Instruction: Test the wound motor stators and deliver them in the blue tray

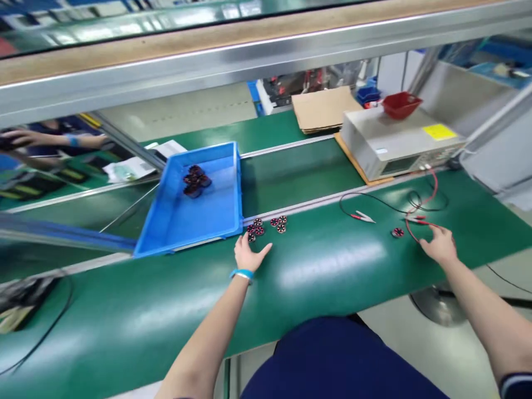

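My left hand (pixel 249 254), with a blue band at the wrist, is open, thumb spread away from the fingers. Its fingertips reach a cluster of small round motor parts with dark and copper-red windings (pixel 258 230). Beside them lies another small group of these parts (pixel 281 224). On the right, my right hand (pixel 440 245) curls round a red test lead (pixel 411 233), which runs to its thumb and fingertips. A red-handled clip (pixel 415 219) lies just beyond that hand. One more round motor part (pixel 398 233) rests to its left, near a second clip (pixel 363 216) on a black lead.
A blue tray (pixel 199 221) holds several dark wound parts (pixel 196 180). At the back right stands a bench meter (pixel 399 138) carrying a red bin (pixel 401 105). Cardboard sheets (pixel 326 108) lie behind. A metal shelf beam (pixel 266 58) crosses above the green bench (pixel 316 293). Another person's arm (pixel 54 138) shows at left.
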